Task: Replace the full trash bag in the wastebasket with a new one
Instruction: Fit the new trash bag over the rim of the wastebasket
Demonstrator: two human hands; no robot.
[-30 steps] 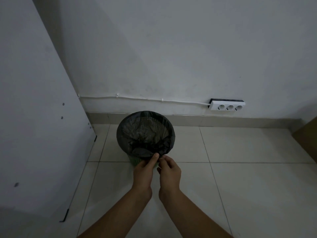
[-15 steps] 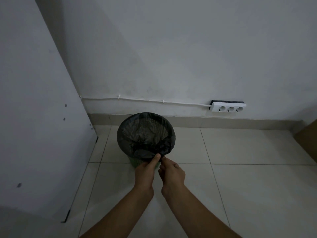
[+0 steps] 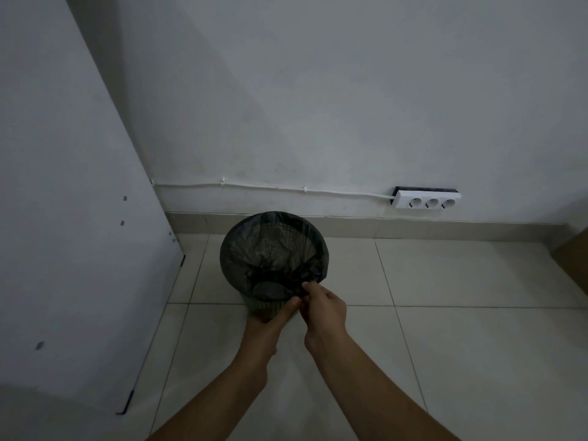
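Note:
A green mesh wastebasket [image 3: 265, 308] stands on the tiled floor near the wall. A dark grey trash bag [image 3: 270, 246] lines it, its edge folded over the rim. My right hand [image 3: 323, 308] pinches the bag's edge at the near side of the rim. My left hand [image 3: 270, 316] lies against the basket's near wall just below the rim, thumb pointing up toward the bag's edge; whether it pinches the bag I cannot tell. The basket's lower part is hidden behind my hands.
A white cabinet panel [image 3: 63, 218] stands close on the left. A white triple socket strip [image 3: 426, 202] with a cable [image 3: 270, 186] runs along the back wall. A brown object [image 3: 576, 259] shows at the right edge. Pale floor tiles [image 3: 461, 361] spread to the right.
My left hand has slid down from the bag's edge onto the basket's wall. My right hand has shifted slightly right and up along the rim, still pinching the bag.

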